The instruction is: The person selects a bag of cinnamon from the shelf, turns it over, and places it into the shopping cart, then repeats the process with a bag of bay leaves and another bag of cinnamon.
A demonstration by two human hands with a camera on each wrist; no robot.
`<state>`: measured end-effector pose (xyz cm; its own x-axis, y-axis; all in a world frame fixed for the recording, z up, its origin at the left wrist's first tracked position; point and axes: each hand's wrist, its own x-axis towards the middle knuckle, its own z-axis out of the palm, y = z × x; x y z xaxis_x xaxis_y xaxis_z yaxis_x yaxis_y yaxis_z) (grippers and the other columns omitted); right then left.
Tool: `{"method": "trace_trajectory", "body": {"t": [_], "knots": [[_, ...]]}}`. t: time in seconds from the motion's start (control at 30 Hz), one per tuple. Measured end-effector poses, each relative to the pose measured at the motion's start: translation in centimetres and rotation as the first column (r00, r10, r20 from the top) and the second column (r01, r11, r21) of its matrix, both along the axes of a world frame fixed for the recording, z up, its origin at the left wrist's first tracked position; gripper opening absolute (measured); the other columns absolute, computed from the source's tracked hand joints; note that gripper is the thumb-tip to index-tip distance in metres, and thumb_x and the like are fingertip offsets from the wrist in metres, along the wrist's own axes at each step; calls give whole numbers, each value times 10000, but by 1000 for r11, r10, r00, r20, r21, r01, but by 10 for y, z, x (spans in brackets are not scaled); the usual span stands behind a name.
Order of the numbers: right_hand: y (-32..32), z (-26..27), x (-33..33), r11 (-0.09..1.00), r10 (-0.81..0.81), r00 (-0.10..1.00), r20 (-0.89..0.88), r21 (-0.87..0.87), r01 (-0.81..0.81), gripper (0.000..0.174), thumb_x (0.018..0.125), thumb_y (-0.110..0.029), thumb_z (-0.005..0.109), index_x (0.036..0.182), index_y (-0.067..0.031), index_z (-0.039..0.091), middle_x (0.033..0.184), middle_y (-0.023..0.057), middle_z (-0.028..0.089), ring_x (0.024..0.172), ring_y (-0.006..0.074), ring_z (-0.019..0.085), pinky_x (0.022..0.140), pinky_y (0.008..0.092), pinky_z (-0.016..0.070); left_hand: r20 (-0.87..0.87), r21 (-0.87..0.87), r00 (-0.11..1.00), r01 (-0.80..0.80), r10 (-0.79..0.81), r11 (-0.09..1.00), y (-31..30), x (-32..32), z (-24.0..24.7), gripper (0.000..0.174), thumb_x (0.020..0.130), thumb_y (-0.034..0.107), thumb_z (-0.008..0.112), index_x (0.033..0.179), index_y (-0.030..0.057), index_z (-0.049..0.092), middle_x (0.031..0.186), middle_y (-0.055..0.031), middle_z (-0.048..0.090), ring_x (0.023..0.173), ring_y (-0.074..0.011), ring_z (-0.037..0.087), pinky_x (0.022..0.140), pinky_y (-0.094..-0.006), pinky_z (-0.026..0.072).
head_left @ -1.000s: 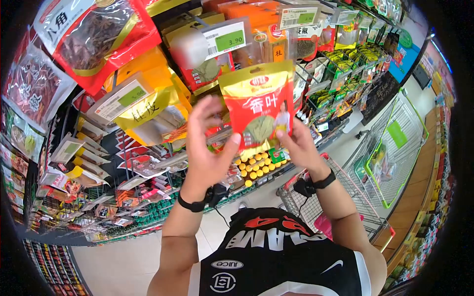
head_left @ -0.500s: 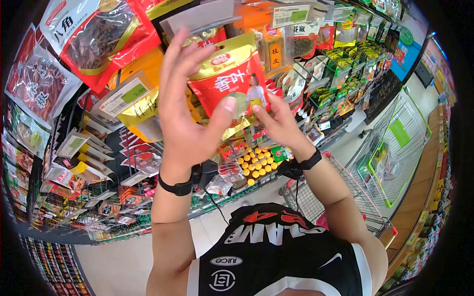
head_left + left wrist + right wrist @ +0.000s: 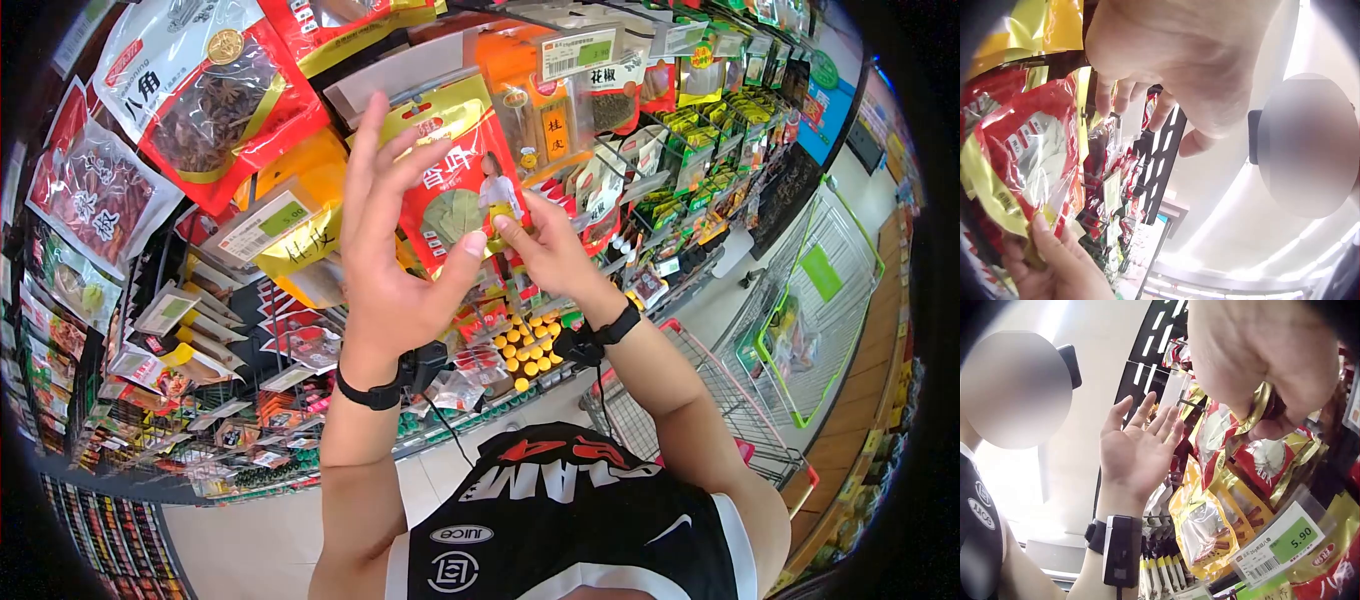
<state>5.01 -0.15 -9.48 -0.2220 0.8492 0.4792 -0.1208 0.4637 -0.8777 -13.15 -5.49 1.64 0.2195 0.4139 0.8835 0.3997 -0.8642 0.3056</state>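
Observation:
A red and gold bag of dried bay leaves (image 3: 455, 205) hangs tilted in front of the spice rack, its leaves showing through a clear window. My right hand (image 3: 555, 255) pinches its lower right edge between thumb and fingers; the left wrist view shows this right hand (image 3: 1063, 265) on the gold border. Beside the bag my left hand (image 3: 390, 275) is raised with fingers spread, the thumb overlapping the bag's lower part in the head view. Its palm (image 3: 1138, 456) faces the right wrist camera and holds nothing.
Bags of star anise (image 3: 205, 105) and cinnamon bark (image 3: 315, 240) hang at left. A raised price-tag holder (image 3: 400, 78) is behind the bay leaf bag. Another price tag (image 3: 582, 52) stands right of it. Shopping carts (image 3: 825, 290) stand on the right.
The bay leaf bag has moved left and up toward the rack and tilted, still in my right hand. The price tag behind it has flipped up. My left hand stays spread beside it.

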Motion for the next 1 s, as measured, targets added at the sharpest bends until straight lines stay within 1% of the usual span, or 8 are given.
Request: {"method": "trace_trajectory", "body": {"t": [0.2, 0.3, 0.37, 0.5, 0.6, 0.73, 0.87, 1.0], "knots": [[7, -3, -6, 999, 0, 995, -97, -47, -5, 345, 1012, -121, 647, 1326, -1, 573, 1030, 75, 694, 877, 112, 636, 692, 258, 529, -125, -2, 986, -109, 108, 994, -13, 5, -8, 533, 781, 140, 778, 1289, 38, 653, 1607, -284, 331, 1310, -383, 570, 1075, -482, 470], [15, -3, -17, 883, -313, 937, -153, 316, 347, 387, 967, -89, 682, 1322, 7, 559, 1126, 152, 669, 995, 222, 664, 744, 293, 551, -113, -105, 993, -57, 45, 993, -20, 15, -25, 514, 782, 186, 768, 1269, 55, 667, 1612, -280, 326, 1296, -370, 584, 1081, -487, 461], [15, -1, -7, 757, -455, 890, 8, 529, 383, 442, 918, -53, 694, 1340, -28, 564, 1309, 230, 559, 1157, 353, 621, 862, 350, 564, -119, -160, 992, 14, -33, 987, -23, 22, -39, 501, 779, 223, 775, 1248, 71, 684, 1613, -279, 326, 1256, -364, 609, 1083, -509, 456], [16, 4, -10, 850, -391, 901, 186, 450, 276, 492, 909, -40, 675, 1380, -146, 580, 1439, 208, 446, 1193, 338, 605, 845, 342, 591, -111, -313, 966, 190, -235, 931, -34, 33, -72, 436, 765, 140, 821, 1171, 26, 711, 1591, -273, 332, 1221, -341, 625, 977, -449, 537], [15, 3, -20, 925, -269, 958, 96, 304, 229, 502, 910, -36, 661, 1393, -139, 571, 1417, 212, 458, 1158, 321, 614, 789, 335, 602, -90, -341, 953, 244, -290, 908, -44, 39, -84, 423, 764, 135, 826, 1157, 25, 715, 1576, -269, 353, 1202, -336, 633, 950, -437, 542], [7, 7, -17, 988, -103, 966, 237, 134, 73, 572, 897, -87, 685, 1444, -140, 526, 1433, 232, 455, 1129, 333, 635, 820, 340, 598, -109, -341, 942, 265, -318, 902, -52, 43, -91, 359, 784, 132, 827, 1116, 49, 718, 1524, -262, 413, 1155, -318, 667, 920, -421, 555], [7, -10, -14, 812, -432, 837, 336, 549, 199, 579, 899, -178, 659, 1461, -158, 522, 1373, 238, 529, 1103, 405, 635, 890, 440, 575, -136, -414, 908, 312, -397, 855, -54, 48, -103, 317, 776, 104, 818, 1073, 47, 723, 1371, -191, 581, 1090, -303, 662, 897, -410, 548], [-12, -10, -4, 803, -413, 882, 227, 548, 235, 371, 874, -148, 672, 1242, -103, 670, 1387, 178, 535, 1009, 271, 678, 798, 385, 582, -164, -488, 840, 386, -517, 783, -61, 60, -116, 263, 752, 80, 811, 999, 48, 726, 1162, -136, 689, 986, -315, 677, 858, -418, 537]]}}
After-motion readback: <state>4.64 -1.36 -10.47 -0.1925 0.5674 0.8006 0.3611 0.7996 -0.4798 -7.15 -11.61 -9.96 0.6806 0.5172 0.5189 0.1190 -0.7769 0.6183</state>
